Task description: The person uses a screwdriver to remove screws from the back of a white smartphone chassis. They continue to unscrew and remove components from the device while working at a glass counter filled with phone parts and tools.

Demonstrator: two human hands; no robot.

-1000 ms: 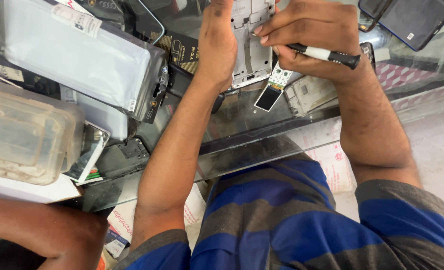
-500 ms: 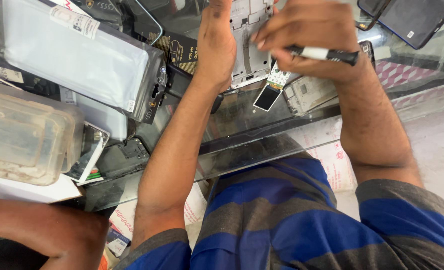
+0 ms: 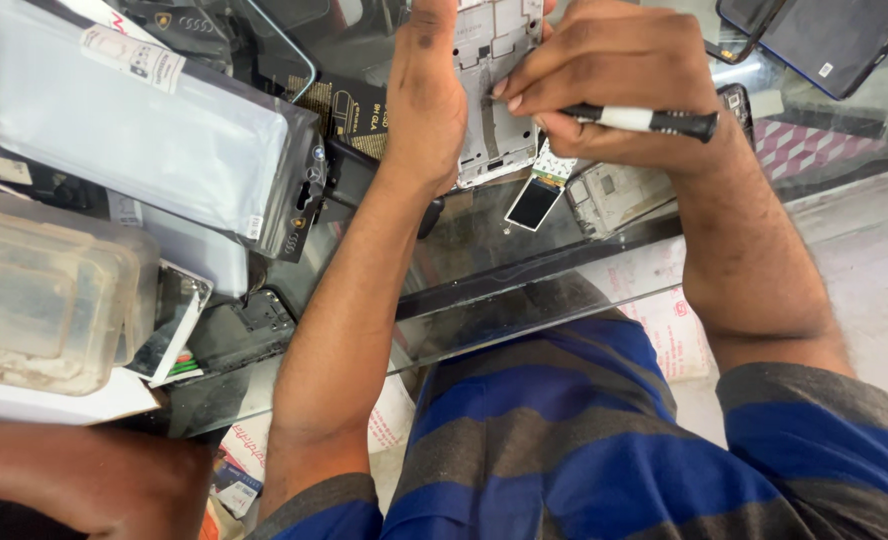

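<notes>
Both hands on an opened phone frame over the glass counter.

Left hand [image 3: 426, 100] clamps the white phone frame [image 3: 492, 80] along its left edge at top centre; right hand [image 3: 614, 85] is closed around a black-and-white screwdriver [image 3: 649, 121], tip on the frame. A small black-faced part [image 3: 534, 198] dangles below the frame. Clear plastic pouch [image 3: 134, 130] with a white label at its top lies upper left, black card pack [image 3: 349, 110] beside it, cloudy plastic box [image 3: 44, 300] at left edge, dark phone [image 3: 834, 40] top right.
</notes>
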